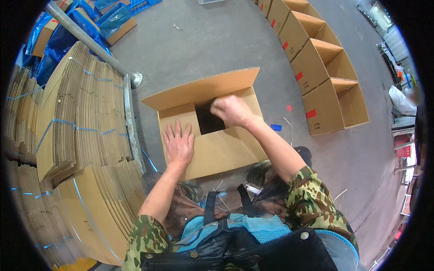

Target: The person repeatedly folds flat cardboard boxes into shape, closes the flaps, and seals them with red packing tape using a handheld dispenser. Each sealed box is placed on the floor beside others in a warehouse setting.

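In front of me on the floor sits a cardboard box (223, 152), its dark opening showing in the middle. The far long flap (203, 84) stands raised. The left short flap (179, 113) lies folded inward, and the near long flap also lies folded over the opening. My left hand (178, 144) presses flat on the box's left part, fingers spread. Above the opening, beside the right short flap (244, 96), is my right hand (234, 111), its fingers curled and slightly blurred. I see nothing held in it.
Strapped stacks of flat cardboard (91, 111) rise at the left behind a metal rail (130, 125). A row of open boxes (322, 108) runs along the right. Blue-lined boxes (115, 23) stand at upper left. Strap scraps and a blue piece (276, 127) lie on the floor.
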Motion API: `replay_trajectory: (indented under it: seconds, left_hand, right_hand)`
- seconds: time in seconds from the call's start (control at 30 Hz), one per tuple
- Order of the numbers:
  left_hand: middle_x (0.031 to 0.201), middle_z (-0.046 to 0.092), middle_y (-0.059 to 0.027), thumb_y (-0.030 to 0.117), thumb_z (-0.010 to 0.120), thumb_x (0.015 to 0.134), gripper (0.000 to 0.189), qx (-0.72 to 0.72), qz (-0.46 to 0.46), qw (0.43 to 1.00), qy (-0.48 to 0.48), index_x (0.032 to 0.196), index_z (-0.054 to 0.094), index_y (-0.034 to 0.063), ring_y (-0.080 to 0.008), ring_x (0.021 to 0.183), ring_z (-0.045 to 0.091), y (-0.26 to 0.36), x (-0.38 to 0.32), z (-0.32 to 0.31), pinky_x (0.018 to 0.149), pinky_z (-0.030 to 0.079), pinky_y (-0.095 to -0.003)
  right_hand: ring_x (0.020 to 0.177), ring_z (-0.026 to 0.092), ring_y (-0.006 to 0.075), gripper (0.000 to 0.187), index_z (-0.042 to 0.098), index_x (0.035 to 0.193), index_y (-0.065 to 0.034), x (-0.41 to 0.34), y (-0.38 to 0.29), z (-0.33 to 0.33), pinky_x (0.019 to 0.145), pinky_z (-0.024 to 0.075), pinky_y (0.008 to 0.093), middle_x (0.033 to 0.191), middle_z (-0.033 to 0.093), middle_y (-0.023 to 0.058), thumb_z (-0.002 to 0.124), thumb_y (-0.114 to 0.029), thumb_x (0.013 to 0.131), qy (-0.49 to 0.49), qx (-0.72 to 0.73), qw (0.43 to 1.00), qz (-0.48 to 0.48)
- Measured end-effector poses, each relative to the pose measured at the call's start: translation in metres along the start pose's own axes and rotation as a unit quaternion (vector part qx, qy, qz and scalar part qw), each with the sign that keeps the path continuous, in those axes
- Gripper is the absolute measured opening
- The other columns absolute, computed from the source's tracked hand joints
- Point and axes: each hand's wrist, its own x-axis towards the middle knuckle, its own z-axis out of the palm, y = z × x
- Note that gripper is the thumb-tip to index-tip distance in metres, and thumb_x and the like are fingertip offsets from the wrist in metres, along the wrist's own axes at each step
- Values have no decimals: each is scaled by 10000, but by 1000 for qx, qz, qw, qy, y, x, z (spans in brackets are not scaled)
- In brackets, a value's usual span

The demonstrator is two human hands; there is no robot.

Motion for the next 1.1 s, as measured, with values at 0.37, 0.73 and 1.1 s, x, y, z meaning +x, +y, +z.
replay_trajectory:
  seconds: [0.37,0.73,1.1]
  left_hand:
    - [1419,499,-236,173,498,950,399,-165,-206,961,86,1299,584,0,-417,1375,391,-38,-3,34,1151,307,-498]
    - [1069,704,-253,77,471,890,354,-388,-352,833,176,1156,676,-35,-323,1019,682,-48,-26,25,915,503,-395]
    - [1266,629,-267,355,491,1020,519,-393,-288,873,37,1382,528,-15,-370,1191,597,-44,-37,22,1019,442,-395]
  right_hand:
    - [968,596,283,234,669,872,-119,-33,13,-15,996,377,472,899,680,44,627,-344,924,313,-242,918,-23]
    - [1302,494,390,646,565,1307,-3,-88,53,23,1070,421,454,1373,552,236,705,-416,830,205,-16,960,190]
    - [1100,664,332,627,606,1287,-10,-150,52,27,966,494,424,1140,706,200,726,-396,807,175,57,924,336]
